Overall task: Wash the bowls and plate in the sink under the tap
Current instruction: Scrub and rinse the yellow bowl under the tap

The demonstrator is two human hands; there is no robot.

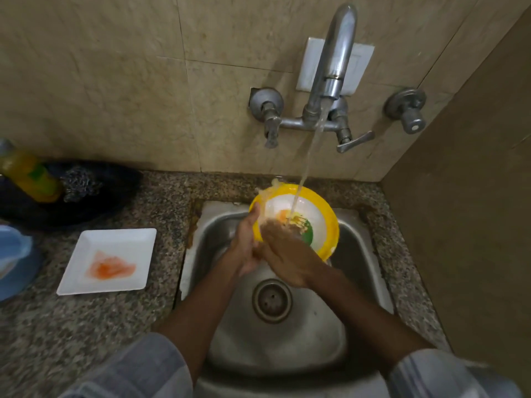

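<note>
A yellow-rimmed bowl (324,214) with a white inside and orange and green marks is tilted over the steel sink (359,271). Water runs from the tap (334,61) straight into it. My left hand (244,239) grips the bowl's left rim. My right hand (287,254) lies flat inside the bowl, fingers blurred against its wet surface. A white square plate (115,245) smeared with orange-red sauce rests on the granite counter to the left of the sink.
A yellow soap bottle (28,179) and a steel scrubber (80,182) sit in a dark dish at the back left. A blue container (14,259) is at the left edge. The sink drain (271,300) is open below my hands. A brown wall closes the right side.
</note>
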